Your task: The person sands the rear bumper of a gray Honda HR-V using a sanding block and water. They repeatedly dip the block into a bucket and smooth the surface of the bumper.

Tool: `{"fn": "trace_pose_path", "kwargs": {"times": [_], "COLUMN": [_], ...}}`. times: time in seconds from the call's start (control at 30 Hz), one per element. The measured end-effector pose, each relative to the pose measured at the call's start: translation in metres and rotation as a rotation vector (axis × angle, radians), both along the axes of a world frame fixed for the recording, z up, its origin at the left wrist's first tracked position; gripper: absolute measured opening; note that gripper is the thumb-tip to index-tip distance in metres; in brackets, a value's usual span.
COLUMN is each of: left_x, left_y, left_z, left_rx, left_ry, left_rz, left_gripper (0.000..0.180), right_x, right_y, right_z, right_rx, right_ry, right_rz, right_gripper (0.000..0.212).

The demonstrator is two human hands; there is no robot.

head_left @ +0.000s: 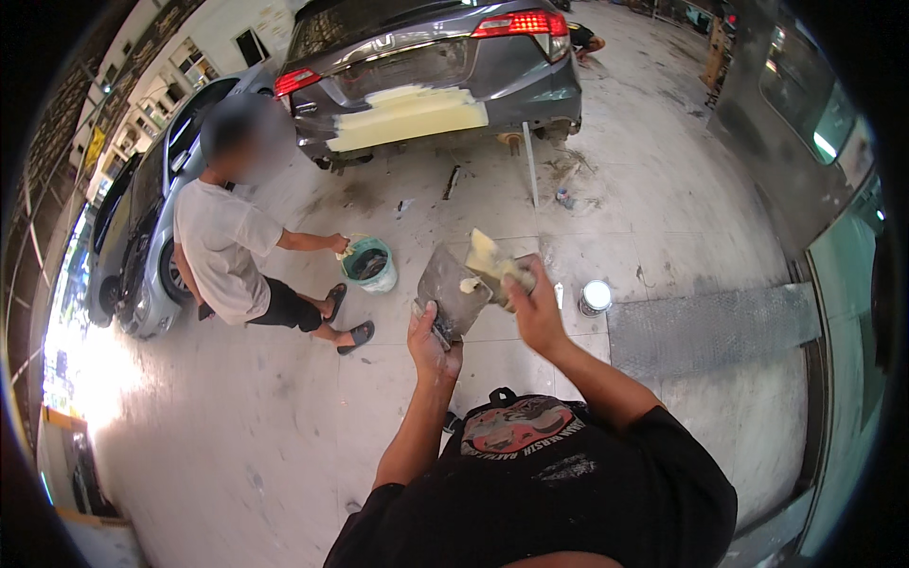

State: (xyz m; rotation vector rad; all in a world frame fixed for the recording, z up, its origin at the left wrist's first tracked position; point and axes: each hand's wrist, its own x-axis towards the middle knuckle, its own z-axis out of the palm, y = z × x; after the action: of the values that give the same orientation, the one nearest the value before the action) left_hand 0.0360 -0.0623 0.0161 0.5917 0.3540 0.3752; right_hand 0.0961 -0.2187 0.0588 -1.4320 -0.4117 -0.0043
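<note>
My left hand (432,343) grips the lower edge of a flat grey mixing board (443,284), which is tilted in front of my chest. In my right hand (536,310) is a putty spreader (500,269), its blade overlapping the board's right side. Pale yellow putty (483,248) clings to the spreader, and a small dab sits by the board's right edge. Beyond my hands stands a dark grey car (398,64). A wide pale yellow putty patch (407,117) covers the lower part of its rear.
At the left, another person (225,248) holds the rim of a teal bucket (375,275). A round tin (595,297) stands right of my hands, near a grey textured mat (712,329). A silver car (156,222) and a grey panel (788,123) flank the area.
</note>
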Motion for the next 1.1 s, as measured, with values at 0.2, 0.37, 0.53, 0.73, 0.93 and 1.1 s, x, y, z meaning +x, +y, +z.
{"fn": "trace_pose_path", "kwargs": {"times": [0.2,0.37,0.53,0.73,0.93,1.1], "left_x": [0.013,0.007,0.015,0.023,0.015,0.001], "left_y": [0.007,0.003,0.013,-0.001,-0.003,0.021], "left_z": [0.012,0.011,0.018,0.028,-0.004,-0.017], "left_rx": [0.053,-0.027,0.089,0.255,0.742,1.030], "left_ry": [-0.063,-0.017,-0.116,-0.129,-0.141,-0.013], "left_rz": [0.064,0.053,0.156,0.489,0.454,0.236], "left_gripper": [0.032,0.031,0.032,0.031,0.031,0.030], "right_x": [-0.018,-0.010,0.019,0.018,0.017,0.038], "right_y": [-0.008,-0.012,-0.027,-0.023,0.021,0.042], "right_z": [-0.034,-0.020,-0.054,-0.023,-0.032,-0.024], "right_rx": [-0.313,-0.166,-0.364,0.445,0.577,0.623], "right_ry": [-0.014,0.057,-0.228,0.325,0.582,0.553], "right_rz": [0.248,0.268,0.157,0.224,0.236,0.337], "right_gripper": [0.038,0.036,0.033,0.032,0.038,0.040]}}
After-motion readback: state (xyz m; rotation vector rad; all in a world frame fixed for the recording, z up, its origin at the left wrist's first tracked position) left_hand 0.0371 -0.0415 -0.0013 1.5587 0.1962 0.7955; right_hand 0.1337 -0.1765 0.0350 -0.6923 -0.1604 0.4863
